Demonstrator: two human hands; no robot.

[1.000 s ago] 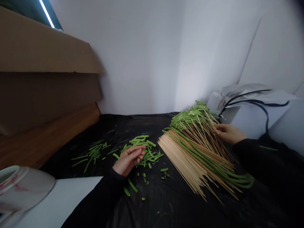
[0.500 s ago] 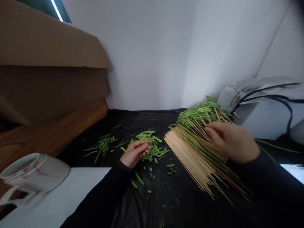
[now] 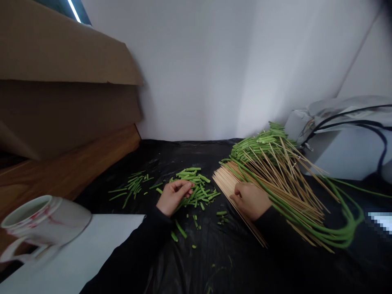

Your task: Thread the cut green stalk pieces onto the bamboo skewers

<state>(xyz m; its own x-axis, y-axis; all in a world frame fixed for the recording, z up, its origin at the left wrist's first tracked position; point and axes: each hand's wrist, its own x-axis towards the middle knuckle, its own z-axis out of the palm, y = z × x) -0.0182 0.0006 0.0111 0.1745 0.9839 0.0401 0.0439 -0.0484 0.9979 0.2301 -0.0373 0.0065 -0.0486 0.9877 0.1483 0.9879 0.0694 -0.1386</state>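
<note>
Big brown cardboard box (image 3: pixel 70 61), shadowy along the lower side. Right of the box, a plain pale wall (image 3: pixel 190 73), catching a soft upright band of light (image 3: pixel 260 69) well apart from the box. Far right of the box, a thin slanting line (image 3: pixel 359 51) on the wall, corner or joint hard to tell. Above the box, a dark panel (image 3: pixel 58 5) with a narrow bright strip (image 3: pixel 74 10). Beneath the box, brown wood (image 3: pixel 101 143). Right of the box and lower, a wrinkled black plastic sheet (image 3: pixel 183 269).

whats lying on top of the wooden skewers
Long green stalks lie across the wooden skewers, and the right hand covers some skewers. What lies beneath that hand cannot be seen.
</note>
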